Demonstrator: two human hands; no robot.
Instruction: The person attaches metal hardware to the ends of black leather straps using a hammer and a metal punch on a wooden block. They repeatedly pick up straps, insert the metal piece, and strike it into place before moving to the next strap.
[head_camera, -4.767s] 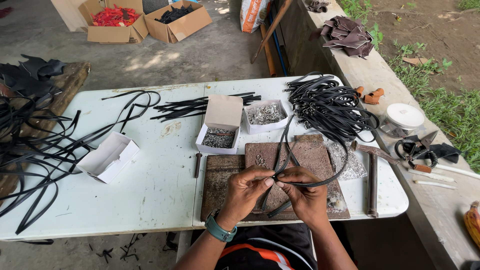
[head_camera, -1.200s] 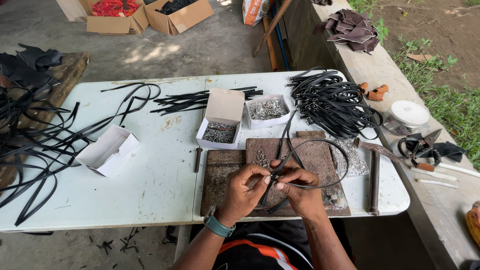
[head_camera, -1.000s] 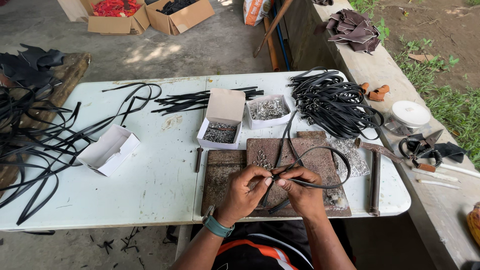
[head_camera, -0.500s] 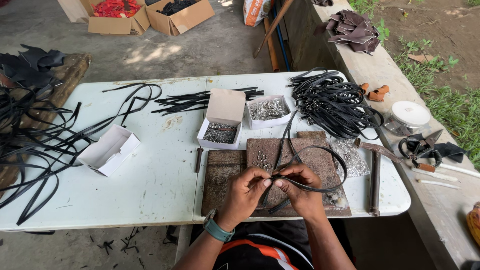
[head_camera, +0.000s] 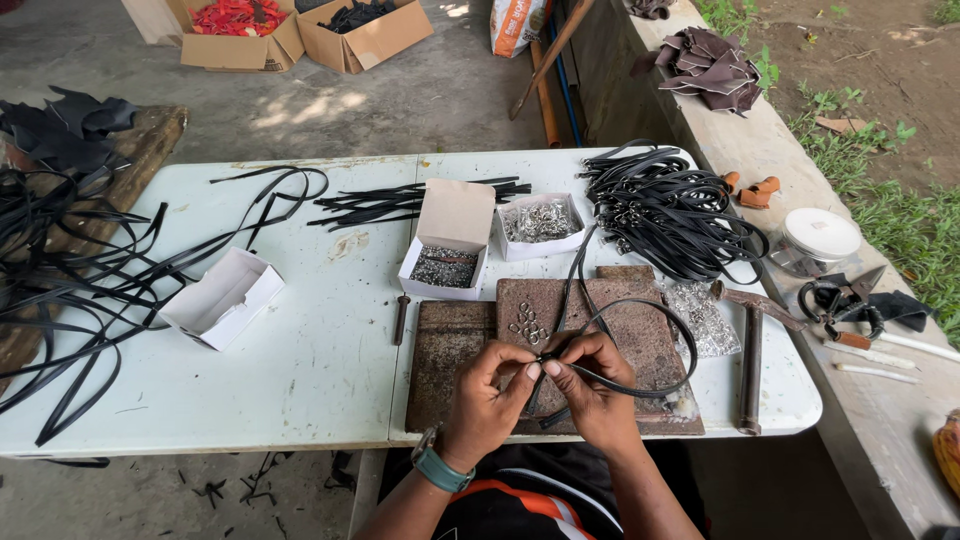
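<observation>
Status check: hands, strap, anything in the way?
Left hand and right hand both pinching black strap over rusty plate. Hammer lies right, clear.

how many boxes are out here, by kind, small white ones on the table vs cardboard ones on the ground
small white boxes on the table: 3
cardboard boxes on the ground: 2
total: 5
</observation>
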